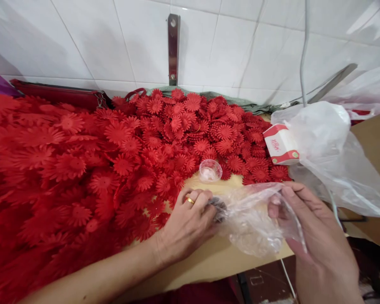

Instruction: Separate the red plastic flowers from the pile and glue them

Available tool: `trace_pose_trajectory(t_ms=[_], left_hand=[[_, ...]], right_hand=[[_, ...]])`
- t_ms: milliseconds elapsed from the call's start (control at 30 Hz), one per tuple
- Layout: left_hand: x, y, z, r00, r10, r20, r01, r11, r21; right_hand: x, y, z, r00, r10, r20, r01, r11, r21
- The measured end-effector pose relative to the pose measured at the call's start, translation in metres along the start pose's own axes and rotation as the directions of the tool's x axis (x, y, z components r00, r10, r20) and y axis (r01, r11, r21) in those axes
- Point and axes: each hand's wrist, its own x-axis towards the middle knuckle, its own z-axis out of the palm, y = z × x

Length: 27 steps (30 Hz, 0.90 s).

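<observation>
My right hand (319, 236) pinches the edge of a clear plastic bag (256, 223) between thumb and fingers, pulling it up to a point. At the bag's other end my left hand (193, 215), with a gold ring, curls its fingers round a small dark grey bundle (219, 209). Whether that bundle lies inside the bag or at its mouth, I cannot tell. Just beyond the left hand stands a small round clear tub (210, 171) with something whitish in it. A large heap of red flower-shaped pieces (123, 164) lies to the left and behind.
A red and white box (280, 144) sits at the right, against a large white plastic bag (329, 143). A cable (305, 50) hangs down there. Behind the heap are a red purse (60, 93), a wall bracket (173, 48) and white tiles. The tabletop (183, 272) is tan.
</observation>
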Motion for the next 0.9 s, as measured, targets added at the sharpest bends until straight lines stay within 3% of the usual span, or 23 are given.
trace_pose_trajectory(t_ms=[100, 200, 367, 500, 567, 633, 700, 767, 800, 833, 900], left_hand=[[-0.002, -0.002, 0.001, 1.000, -0.001, -0.020, 0.000, 0.999, -0.038], [-0.011, -0.011, -0.002, 0.996, -0.072, -0.052, 0.066, 0.991, -0.119], [-0.026, -0.019, -0.013, 0.957, -0.288, -0.020, 0.281, 0.944, -0.171], [-0.026, -0.009, -0.032, 0.959, -0.283, -0.003, 0.265, 0.902, -0.341], [-0.025, -0.003, -0.042, 0.972, -0.234, -0.004, 0.209, 0.876, -0.435], [-0.028, 0.000, -0.048, 0.992, -0.115, -0.044, 0.084, 0.893, -0.443], [-0.031, 0.002, -0.047, 0.995, 0.067, -0.069, -0.086, 0.939, -0.333], [-0.033, 0.003, -0.040, 0.981, 0.187, -0.043, -0.192, 0.962, -0.194], [-0.032, 0.004, -0.036, 0.981, 0.191, -0.038, -0.195, 0.969, -0.153], [-0.030, 0.003, -0.031, 0.986, 0.155, -0.055, -0.161, 0.977, -0.141], [-0.023, 0.001, -0.020, 0.990, 0.007, -0.143, -0.034, 0.982, -0.183]], right_hand=[[0.014, -0.002, -0.006, 0.997, 0.081, -0.011, -0.078, 0.982, 0.172], [0.022, 0.008, -0.013, 0.991, 0.002, -0.131, 0.023, 0.981, 0.192], [0.009, 0.038, -0.025, 0.940, -0.220, -0.261, 0.191, 0.973, -0.133], [-0.024, 0.054, -0.031, 0.926, -0.259, -0.276, 0.122, 0.894, -0.431], [-0.040, 0.057, -0.039, 0.944, -0.277, -0.181, 0.142, 0.832, -0.536], [-0.050, 0.058, -0.051, 0.952, -0.305, 0.032, 0.256, 0.734, -0.629], [-0.055, 0.058, -0.063, 0.909, -0.293, 0.298, 0.417, 0.615, -0.669], [-0.055, 0.060, -0.068, 0.832, -0.250, 0.495, 0.543, 0.550, -0.635], [-0.053, 0.062, -0.066, 0.810, -0.230, 0.540, 0.563, 0.560, -0.608], [-0.051, 0.065, -0.061, 0.816, -0.221, 0.534, 0.547, 0.595, -0.589], [-0.043, 0.073, -0.041, 0.901, -0.218, 0.375, 0.408, 0.717, -0.564]])
